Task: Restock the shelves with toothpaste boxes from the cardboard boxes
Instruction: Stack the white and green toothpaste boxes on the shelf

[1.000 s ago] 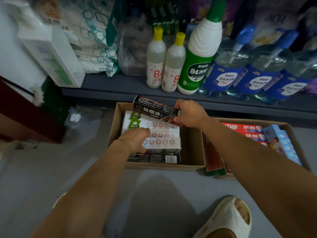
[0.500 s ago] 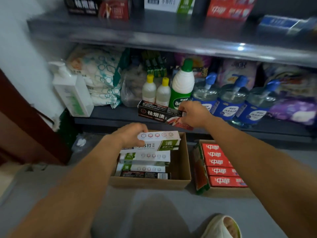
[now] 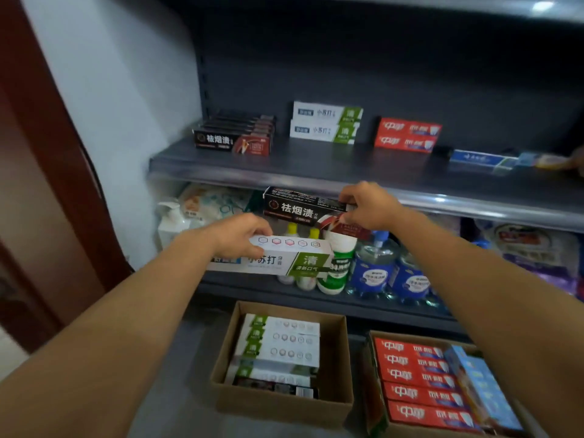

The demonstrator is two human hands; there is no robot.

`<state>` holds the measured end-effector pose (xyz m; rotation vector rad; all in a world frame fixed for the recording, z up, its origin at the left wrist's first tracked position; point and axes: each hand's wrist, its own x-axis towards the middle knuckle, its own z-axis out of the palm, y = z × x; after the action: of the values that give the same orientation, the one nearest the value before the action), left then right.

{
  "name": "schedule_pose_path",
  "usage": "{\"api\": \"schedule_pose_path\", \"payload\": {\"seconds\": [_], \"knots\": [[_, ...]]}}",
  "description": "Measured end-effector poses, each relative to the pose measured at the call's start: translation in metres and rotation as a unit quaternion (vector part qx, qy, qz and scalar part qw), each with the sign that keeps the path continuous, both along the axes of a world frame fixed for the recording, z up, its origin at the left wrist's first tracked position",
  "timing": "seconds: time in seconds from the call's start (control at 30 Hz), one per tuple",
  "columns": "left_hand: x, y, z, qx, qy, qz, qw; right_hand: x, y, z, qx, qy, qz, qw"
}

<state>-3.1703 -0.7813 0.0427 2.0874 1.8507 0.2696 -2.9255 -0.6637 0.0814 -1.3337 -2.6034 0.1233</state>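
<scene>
Below the toothpaste shelf point(image 3: 316, 167), the left hand point(image 3: 240, 233) grips a white-and-green toothpaste box point(image 3: 278, 257) and the right hand point(image 3: 368, 205) pinches a black toothpaste box point(image 3: 297, 207), each best slid level against its matching shelf stack, label facing outward.

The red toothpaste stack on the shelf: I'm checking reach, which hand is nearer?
Right. The right hand is below and left of the red toothpaste stack; the left hand is lower, farther left.
</scene>
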Motion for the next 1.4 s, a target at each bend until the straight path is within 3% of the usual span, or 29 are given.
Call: {"api": "schedule_pose_path", "payload": {"seconds": [0.43, 0.87, 1.4], "knots": [[-0.096, 0.031, 0.063, 0.059, 0.001, 0.038, 0.998, -0.126, 0.061, 0.082, 0.05, 0.028, 0.053, 0.997], [-0.171, 0.067, 0.025, 0.028, -0.025, 0.064, 0.997, -0.249, 0.139, 0.042, 0.049, 0.01, 0.071, 0.996], [-0.187, 0.097, 0.019, 0.015, -0.061, 0.052, 0.997, -0.283, 0.184, 0.033, 0.104, -0.033, 0.058, 0.992]]}}
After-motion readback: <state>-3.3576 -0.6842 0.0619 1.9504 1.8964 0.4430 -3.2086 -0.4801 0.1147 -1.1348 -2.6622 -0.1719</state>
